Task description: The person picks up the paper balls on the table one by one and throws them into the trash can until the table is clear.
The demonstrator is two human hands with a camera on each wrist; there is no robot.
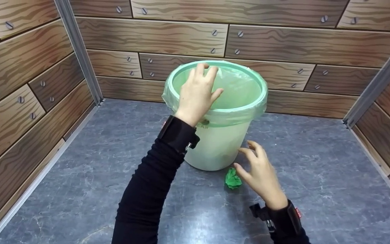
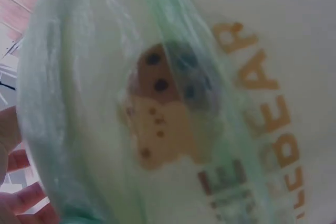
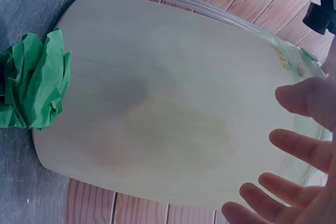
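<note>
A whitish trash bin (image 1: 222, 145) with a green rim stands upright, lined with a translucent green bag (image 1: 235, 118) folded over its edge. Above the near left part of its opening is my left hand (image 1: 196, 91), fingers spread and holding nothing. A bear print (image 2: 163, 135) and orange lettering show close up in the left wrist view, partly under the bag. On the floor at the bin's base lies a crumpled green paper ball (image 1: 233, 178). Just right of that ball my right hand (image 1: 261, 174) hovers with loosely bent, parted fingers; nothing is in it.
Wood-plank-patterned panels (image 1: 168, 37) enclose the space at the back and both sides. Grey metal posts (image 1: 81, 51) stand in the corners. The floor (image 1: 317, 183) is dark grey and marbled. Shadowy shapes (image 3: 173, 124) show faintly through the bin's wall.
</note>
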